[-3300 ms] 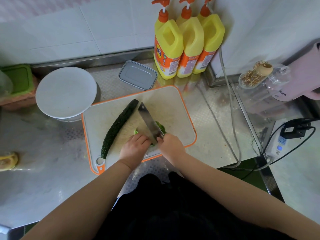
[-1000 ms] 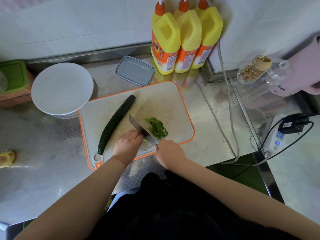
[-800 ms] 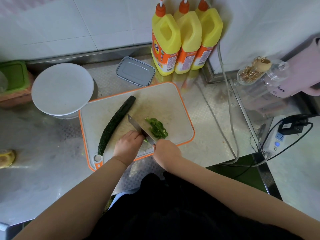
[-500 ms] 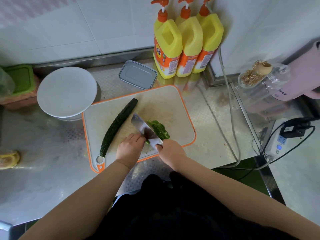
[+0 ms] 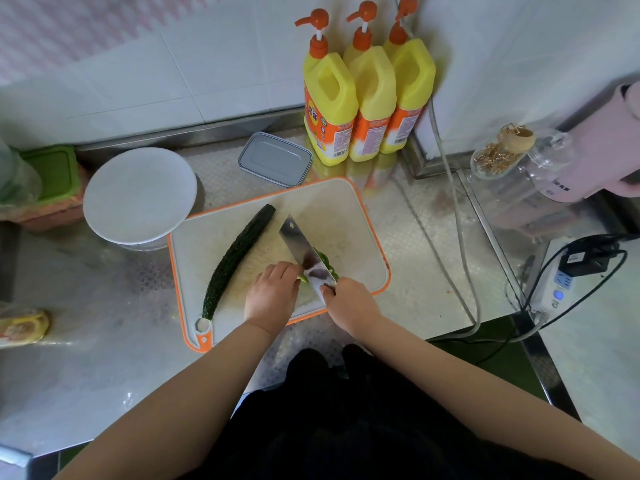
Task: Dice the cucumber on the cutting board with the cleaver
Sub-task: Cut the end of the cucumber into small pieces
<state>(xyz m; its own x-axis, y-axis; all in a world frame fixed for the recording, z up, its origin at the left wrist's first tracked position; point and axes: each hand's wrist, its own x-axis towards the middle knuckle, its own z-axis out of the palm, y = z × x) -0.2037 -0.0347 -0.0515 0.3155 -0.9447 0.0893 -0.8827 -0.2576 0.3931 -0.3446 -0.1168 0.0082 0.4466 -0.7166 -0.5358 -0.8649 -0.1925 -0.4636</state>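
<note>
A white cutting board (image 5: pixel 349 216) with an orange rim lies on the steel counter. A long dark whole cucumber (image 5: pixel 237 258) rests diagonally on its left half. My right hand (image 5: pixel 349 303) grips the handle of the cleaver (image 5: pixel 304 252), whose blade tilts over a small pile of bright green cut pieces (image 5: pixel 322 259). My left hand (image 5: pixel 272 294), fingers curled, holds a green piece (image 5: pixel 303 278) against the left side of the blade. The blade hides most of the pile.
A white plate (image 5: pixel 138 195) sits left of the board, a grey lidded container (image 5: pixel 275 159) behind it, and three yellow pump bottles (image 5: pixel 367 95) at the wall. A cable (image 5: pixel 457 216), a glass jar (image 5: pixel 512 157) and a power strip (image 5: pixel 557 289) are to the right.
Over the last second the cleaver has gone up and down next to my left hand, and the blade has moved over the green pile. The whole cucumber has stayed put.
</note>
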